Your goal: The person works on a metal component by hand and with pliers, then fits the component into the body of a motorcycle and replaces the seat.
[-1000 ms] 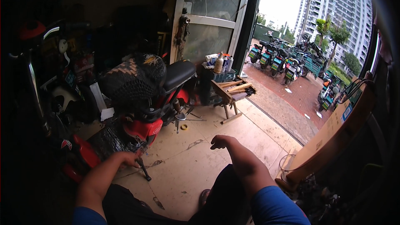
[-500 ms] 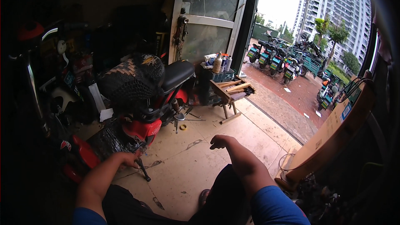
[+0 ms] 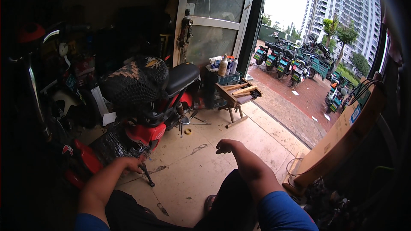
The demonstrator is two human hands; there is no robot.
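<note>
A red scooter (image 3: 147,131) with a black seat (image 3: 184,77) stands on my left. My left hand (image 3: 132,164) reaches down beside its footboard (image 3: 112,144), which is wrapped in shiny dark plastic. The fingers are closed at the upper end of a short dark rod (image 3: 148,176) that slants toward the floor; whether the rod is fixed to the scooter I cannot make out. My right hand (image 3: 226,146) hangs in the air above the tiles, its fingers curled inward with nothing visible in them.
Tools (image 3: 184,120) and a yellow tape roll (image 3: 188,131) lie on the floor by the scooter. Ahead is a wooden folding stool (image 3: 237,94), beside a crate (image 3: 228,78) holding bottles and cans. A large cardboard box (image 3: 338,134) leans on the right. Parked scooters (image 3: 282,63) stand outside.
</note>
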